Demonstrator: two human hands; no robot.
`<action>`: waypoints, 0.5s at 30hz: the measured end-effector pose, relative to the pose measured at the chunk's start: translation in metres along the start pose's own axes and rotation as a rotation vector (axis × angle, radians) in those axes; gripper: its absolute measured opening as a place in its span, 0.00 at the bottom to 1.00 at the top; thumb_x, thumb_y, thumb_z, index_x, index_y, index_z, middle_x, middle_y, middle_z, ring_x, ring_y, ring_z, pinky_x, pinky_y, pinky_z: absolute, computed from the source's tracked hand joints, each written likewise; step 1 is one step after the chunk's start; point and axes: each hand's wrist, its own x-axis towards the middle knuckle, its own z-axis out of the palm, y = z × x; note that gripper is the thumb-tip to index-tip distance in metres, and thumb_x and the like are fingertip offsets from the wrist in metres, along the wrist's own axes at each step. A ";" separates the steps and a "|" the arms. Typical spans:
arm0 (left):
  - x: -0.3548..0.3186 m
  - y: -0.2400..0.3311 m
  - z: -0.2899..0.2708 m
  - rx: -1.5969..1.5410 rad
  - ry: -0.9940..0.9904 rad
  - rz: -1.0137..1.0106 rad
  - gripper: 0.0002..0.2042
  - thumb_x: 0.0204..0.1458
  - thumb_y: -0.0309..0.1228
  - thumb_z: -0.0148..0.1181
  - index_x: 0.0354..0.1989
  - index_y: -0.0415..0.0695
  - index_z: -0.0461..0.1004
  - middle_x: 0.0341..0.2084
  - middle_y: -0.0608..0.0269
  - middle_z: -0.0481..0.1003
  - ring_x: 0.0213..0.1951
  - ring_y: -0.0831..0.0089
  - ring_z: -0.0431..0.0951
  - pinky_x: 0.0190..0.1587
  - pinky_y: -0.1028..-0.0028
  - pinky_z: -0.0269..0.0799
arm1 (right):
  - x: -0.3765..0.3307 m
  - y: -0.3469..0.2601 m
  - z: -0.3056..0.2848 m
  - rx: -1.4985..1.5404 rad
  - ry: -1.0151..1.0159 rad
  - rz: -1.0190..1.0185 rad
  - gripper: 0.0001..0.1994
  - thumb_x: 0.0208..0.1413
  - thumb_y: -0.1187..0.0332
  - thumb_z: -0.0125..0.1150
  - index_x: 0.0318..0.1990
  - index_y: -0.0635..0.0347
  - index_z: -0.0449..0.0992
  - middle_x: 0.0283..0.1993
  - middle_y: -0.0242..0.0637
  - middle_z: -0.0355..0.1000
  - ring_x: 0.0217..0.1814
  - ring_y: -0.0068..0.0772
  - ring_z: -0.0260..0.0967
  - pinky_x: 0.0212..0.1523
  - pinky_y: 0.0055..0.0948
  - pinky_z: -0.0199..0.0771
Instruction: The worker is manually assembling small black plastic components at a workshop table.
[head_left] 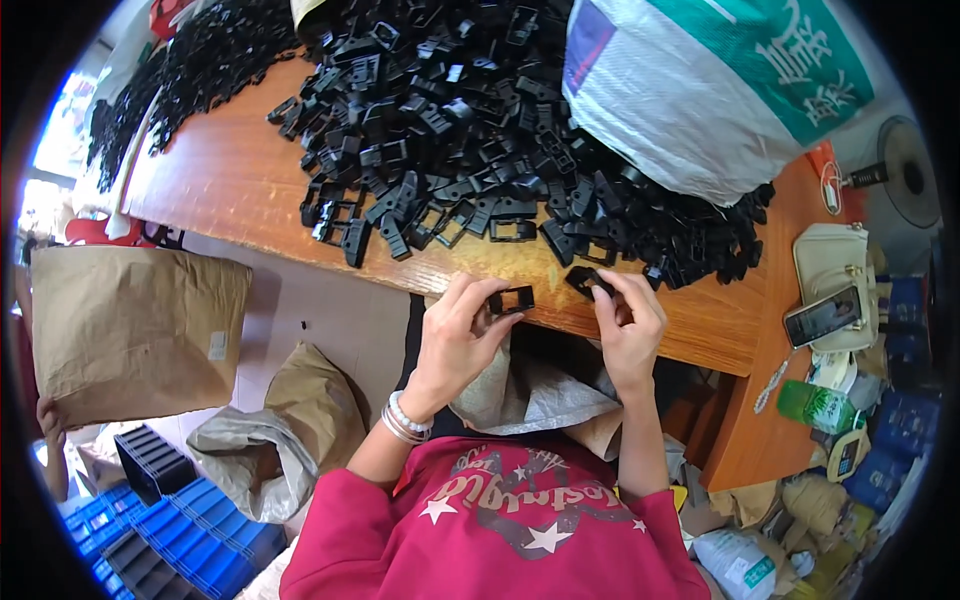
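Observation:
My left hand [458, 335] pinches a small black rectangular plastic frame [512, 299] at the near edge of the wooden table [230, 170]. My right hand [628, 325] grips another black plastic piece [584, 280] beside it. Both hands hover over the table's front edge, a short gap between them. Just beyond lies a big heap of similar black plastic parts [470, 130]. Several bracelets ring my left wrist.
A large white and green woven sack [700, 90] rests on the heap at the right. A cream handbag [835, 265] with a phone [822, 315] sits far right, a green bottle [815, 405] below. Brown paper bags [130, 330] and blue crates [190, 535] stand on the floor at left.

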 end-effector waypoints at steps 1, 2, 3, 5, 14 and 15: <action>0.000 0.002 0.000 -0.016 -0.014 -0.003 0.18 0.40 0.22 0.70 0.42 0.40 0.74 0.26 0.61 0.68 0.19 0.73 0.67 0.24 0.75 0.65 | 0.000 0.002 -0.001 -0.001 0.006 0.007 0.10 0.51 0.80 0.63 0.42 0.67 0.77 0.35 0.34 0.68 0.25 0.18 0.61 0.26 0.20 0.63; 0.000 0.003 0.000 -0.033 -0.027 -0.006 0.18 0.40 0.22 0.70 0.42 0.40 0.74 0.27 0.61 0.68 0.19 0.74 0.67 0.24 0.75 0.65 | 0.001 0.003 0.000 -0.002 0.012 0.013 0.10 0.51 0.80 0.63 0.42 0.68 0.77 0.36 0.35 0.68 0.25 0.18 0.61 0.26 0.20 0.63; 0.001 0.005 -0.001 -0.055 -0.073 0.009 0.18 0.40 0.22 0.70 0.42 0.39 0.74 0.28 0.61 0.69 0.20 0.75 0.68 0.24 0.76 0.66 | 0.003 0.002 -0.001 0.013 0.039 0.057 0.10 0.51 0.79 0.64 0.42 0.68 0.76 0.37 0.35 0.68 0.25 0.19 0.61 0.26 0.21 0.64; 0.002 0.007 0.002 -0.118 -0.146 0.050 0.18 0.40 0.22 0.70 0.42 0.39 0.73 0.29 0.61 0.69 0.21 0.74 0.69 0.25 0.76 0.66 | 0.007 0.001 -0.005 -0.020 0.086 0.042 0.08 0.53 0.79 0.63 0.41 0.69 0.76 0.37 0.37 0.69 0.26 0.22 0.63 0.26 0.22 0.65; 0.003 0.012 0.018 -0.142 -0.231 0.032 0.17 0.41 0.22 0.69 0.41 0.38 0.72 0.22 0.62 0.65 0.20 0.72 0.66 0.25 0.73 0.64 | 0.043 0.017 -0.020 -0.545 0.158 -0.255 0.12 0.49 0.69 0.66 0.42 0.57 0.77 0.33 0.35 0.66 0.38 0.37 0.64 0.40 0.36 0.59; 0.003 0.012 0.019 -0.138 -0.227 0.019 0.17 0.41 0.22 0.69 0.41 0.38 0.72 0.20 0.62 0.63 0.19 0.72 0.65 0.26 0.73 0.64 | 0.043 0.018 -0.016 -0.612 0.197 -0.268 0.12 0.49 0.68 0.67 0.42 0.57 0.77 0.33 0.34 0.67 0.39 0.37 0.64 0.39 0.36 0.58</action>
